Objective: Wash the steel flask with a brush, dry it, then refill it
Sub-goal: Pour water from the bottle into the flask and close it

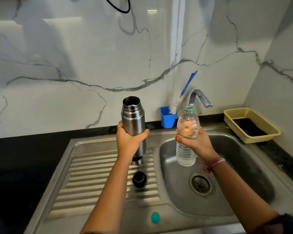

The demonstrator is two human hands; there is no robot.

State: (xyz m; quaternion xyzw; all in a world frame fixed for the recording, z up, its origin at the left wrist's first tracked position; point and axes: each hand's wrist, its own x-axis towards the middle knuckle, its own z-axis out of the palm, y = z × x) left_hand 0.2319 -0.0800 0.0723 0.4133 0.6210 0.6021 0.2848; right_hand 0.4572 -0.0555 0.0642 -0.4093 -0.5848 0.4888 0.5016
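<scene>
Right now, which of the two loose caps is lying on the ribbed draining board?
The black cap, sitting just below the flask. The small teal cap lies on the sink's flat front rim instead.

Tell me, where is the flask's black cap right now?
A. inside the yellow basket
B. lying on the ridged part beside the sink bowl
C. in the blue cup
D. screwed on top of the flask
B: the black cap lies on the ridged drainboard below the steel flask, whose mouth is open while the left hand holds it.
</scene>
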